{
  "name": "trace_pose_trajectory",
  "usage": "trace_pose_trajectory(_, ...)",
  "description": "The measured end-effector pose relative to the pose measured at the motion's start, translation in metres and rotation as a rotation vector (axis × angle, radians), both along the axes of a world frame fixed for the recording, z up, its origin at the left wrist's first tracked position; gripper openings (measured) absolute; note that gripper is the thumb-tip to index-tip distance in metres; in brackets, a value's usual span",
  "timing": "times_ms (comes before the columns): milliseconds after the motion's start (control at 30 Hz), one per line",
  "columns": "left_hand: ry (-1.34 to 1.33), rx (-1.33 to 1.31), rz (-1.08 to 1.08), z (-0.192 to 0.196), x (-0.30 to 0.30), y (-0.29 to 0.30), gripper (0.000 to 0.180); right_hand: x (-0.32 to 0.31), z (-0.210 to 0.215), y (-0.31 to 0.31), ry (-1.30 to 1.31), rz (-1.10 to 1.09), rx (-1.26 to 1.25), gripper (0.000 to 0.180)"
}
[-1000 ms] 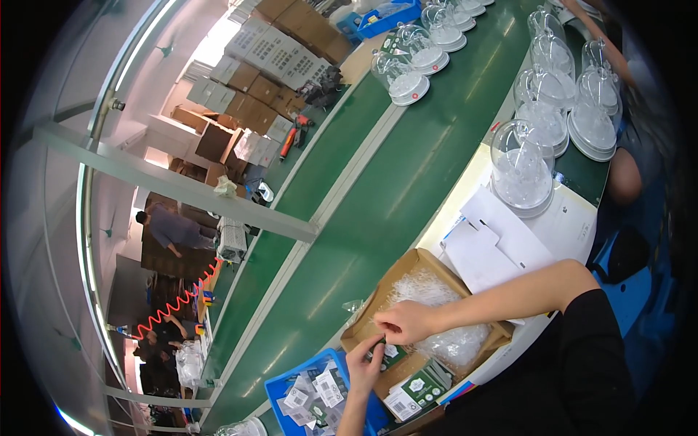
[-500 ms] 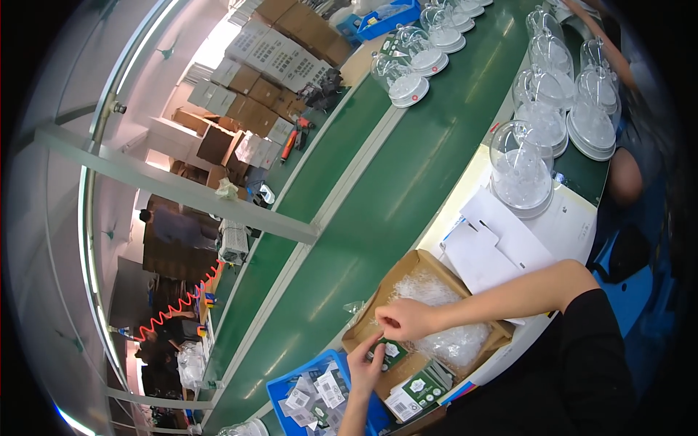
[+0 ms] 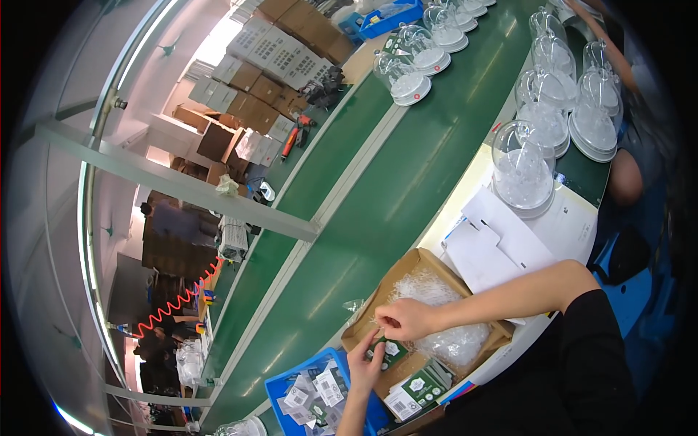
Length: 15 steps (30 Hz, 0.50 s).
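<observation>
Over the left end of an open cardboard box (image 3: 383, 292), my two hands are close together. My right hand (image 3: 407, 319) is closed with curled fingers; anything in its pinch is too small to make out. Just below and left of it, my left hand (image 3: 363, 361) has thumb and index finger bent toward each other beside a green printed card (image 3: 392, 352). Whether those fingers grip the card or a fine thread cannot be seen. In the box, clear thin plastic strands (image 3: 423, 287) and a clear plastic bag (image 3: 462, 341) lie beside a stack of green-and-white cards (image 3: 423, 385).
A blue bin (image 3: 273, 385) of small bagged, labelled pieces stands left of the box. White papers (image 3: 486, 243) lie beyond it. Clear domes on white bases (image 3: 522, 178) stand at the right; more domes (image 3: 411, 87) line the far side of the green conveyor belt (image 3: 378, 211).
My left index fingertip has drawn slightly back from my right hand. My right hand stays almost in place. The view has shifted a little.
</observation>
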<state>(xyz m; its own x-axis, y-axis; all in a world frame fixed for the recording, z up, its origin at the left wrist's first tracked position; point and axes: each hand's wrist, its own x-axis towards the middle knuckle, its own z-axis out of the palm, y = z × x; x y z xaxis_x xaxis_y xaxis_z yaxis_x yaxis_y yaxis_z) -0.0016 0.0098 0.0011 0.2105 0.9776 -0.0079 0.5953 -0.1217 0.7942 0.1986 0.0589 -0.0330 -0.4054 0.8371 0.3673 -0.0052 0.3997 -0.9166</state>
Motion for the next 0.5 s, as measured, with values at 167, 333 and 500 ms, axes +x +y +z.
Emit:
trace_pose_trajectory(167, 0.002, 0.021, -0.021, -0.0011, 0.0022, 0.0004, 0.037, 0.0003, -0.0016, -0.0003, -0.011, 0.011, 0.044, 0.012)
trace_pose_trajectory(333, -0.010, 0.020, -0.036, -0.0011, 0.0035, 0.0011, 0.041, -0.0006, -0.0064, 0.0009, -0.013, 0.007, 0.069, 0.012)
trace_pose_trajectory(500, -0.042, -0.004, -0.058, -0.0017, 0.0017, 0.0027, 0.047, -0.0020, -0.0053, 0.0018, -0.002, 0.001, -0.030, 0.014)
